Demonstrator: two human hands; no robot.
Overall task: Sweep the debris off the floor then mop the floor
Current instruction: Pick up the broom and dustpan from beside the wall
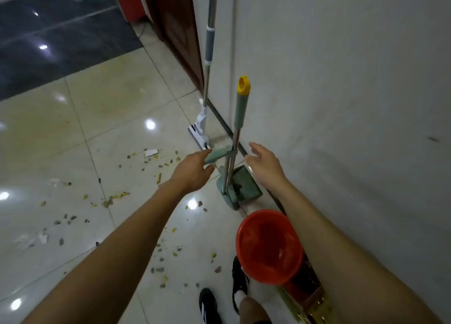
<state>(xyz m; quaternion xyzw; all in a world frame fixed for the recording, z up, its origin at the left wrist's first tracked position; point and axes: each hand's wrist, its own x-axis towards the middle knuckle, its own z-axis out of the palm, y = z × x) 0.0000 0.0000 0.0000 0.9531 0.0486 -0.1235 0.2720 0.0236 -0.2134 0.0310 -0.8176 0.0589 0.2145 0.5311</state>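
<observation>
Debris (114, 198) across glossy cream floor tiles (117, 108) beside white wall (341, 79).

Tiled indoor hallway (102, 118), wooden door (175, 30)

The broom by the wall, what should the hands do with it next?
Probably close the right hand on the broom shaft. It stands in the dustpan, the left hand already grips a green handle, and debris still litters the floor.

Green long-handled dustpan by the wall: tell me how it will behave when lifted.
The green long-handled dustpan probably lifts easily: thin metal pole, plastic pan. The pole looks stiff. Standing upright on a narrow base, it may tip if the left hand, gripping the side handle, pulls sideways.
</observation>
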